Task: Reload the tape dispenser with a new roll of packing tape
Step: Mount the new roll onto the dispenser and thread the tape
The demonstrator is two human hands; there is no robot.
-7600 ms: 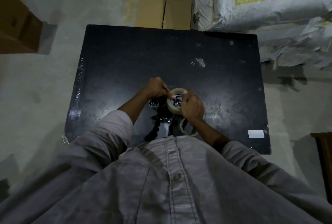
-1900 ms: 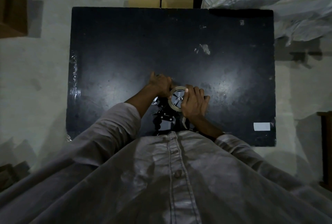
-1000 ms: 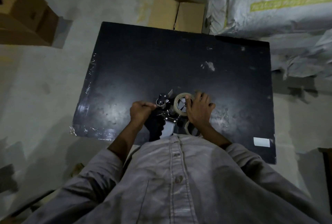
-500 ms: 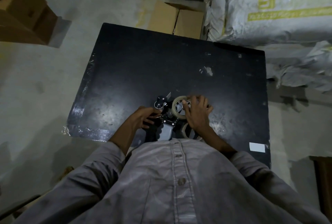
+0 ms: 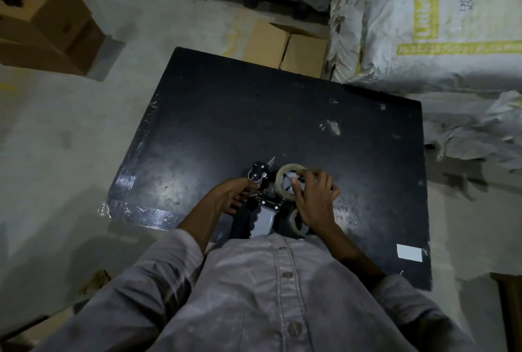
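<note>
Lying flat on the dispenser (image 5: 264, 217) gripped by the left hand (image 5: 231, 195), the roll (image 5: 279, 179) sits just right of it, rim pinched by the right hand (image 5: 313, 199)

The person wears a grey long-sleeved button-front shirt (image 5: 254, 295). Sleeves (image 5: 169, 261) end near the elbows. Round buttons (image 5: 287, 275) run down a stitched centre placket.

On the white sack (image 5: 452, 49), the yellow print (image 5: 423, 17) and dark scrawl (image 5: 466, 1) are too blurred to read.
</note>
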